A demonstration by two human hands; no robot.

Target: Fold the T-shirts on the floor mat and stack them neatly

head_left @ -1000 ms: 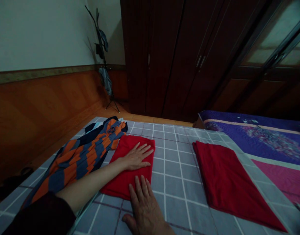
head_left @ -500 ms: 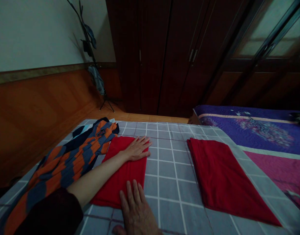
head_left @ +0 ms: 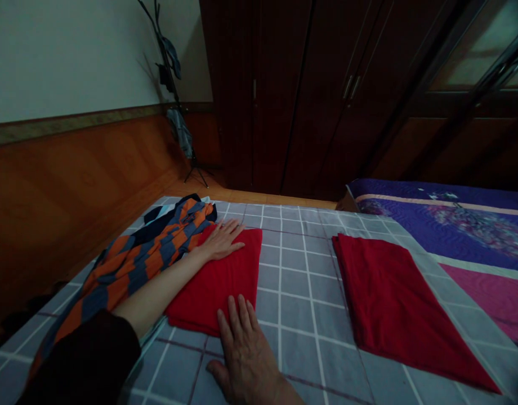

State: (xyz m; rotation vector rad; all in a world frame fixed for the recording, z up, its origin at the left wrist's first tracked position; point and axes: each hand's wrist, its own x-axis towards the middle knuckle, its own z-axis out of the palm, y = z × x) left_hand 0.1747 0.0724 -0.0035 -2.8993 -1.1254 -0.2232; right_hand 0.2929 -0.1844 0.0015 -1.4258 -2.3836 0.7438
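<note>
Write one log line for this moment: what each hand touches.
left hand: on folded red cloth | right hand: at cloth edge

The left hand (head_left: pixel 219 241) covers the far corner of the folded red cloth (head_left: pixel 217 292), and the forearm (head_left: pixel 157 295) hides part of the orange-and-navy striped garment (head_left: pixel 128 270), whose lower end passes out of sight beneath the dark sleeve (head_left: pixel 79 360), itself cut off by the bottom edge. That same edge cuts off the wrist of the right hand (head_left: pixel 242 354), and the purple quilt (head_left: pixel 474 225) runs past the right edge. The items hanging on the coat stand (head_left: pixel 178 132) and the dark shape on the floor (head_left: pixel 18 309) are too dim to identify.
</note>
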